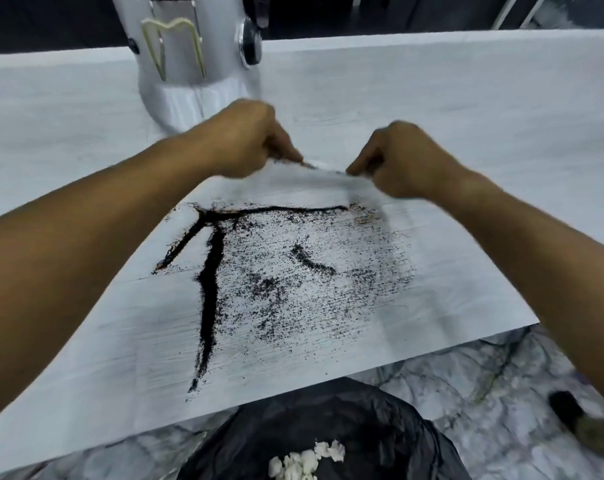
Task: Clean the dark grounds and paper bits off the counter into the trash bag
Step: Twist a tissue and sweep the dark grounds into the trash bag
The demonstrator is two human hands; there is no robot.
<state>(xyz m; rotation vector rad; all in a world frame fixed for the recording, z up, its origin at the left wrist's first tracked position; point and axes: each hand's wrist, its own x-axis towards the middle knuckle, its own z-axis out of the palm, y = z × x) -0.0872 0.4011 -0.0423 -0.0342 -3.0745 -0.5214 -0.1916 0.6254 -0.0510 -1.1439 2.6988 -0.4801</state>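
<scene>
Grounds (293,271) lie scattered mid-bench, trash bag (328,427) just below the near edge; left hand (248,136) and right hand (397,157) each pinch a white wipe (311,181). Best dragged flat toward the near edge

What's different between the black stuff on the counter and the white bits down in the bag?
The dark grounds are fine black grains, spread over the counter in thin lines and a wide speckle; the white paper bits are larger crumpled lumps, bunched in one small cluster. The grounds lie on the counter, while the paper bits sit inside the black trash bag below its edge. Both are loose waste.
</scene>
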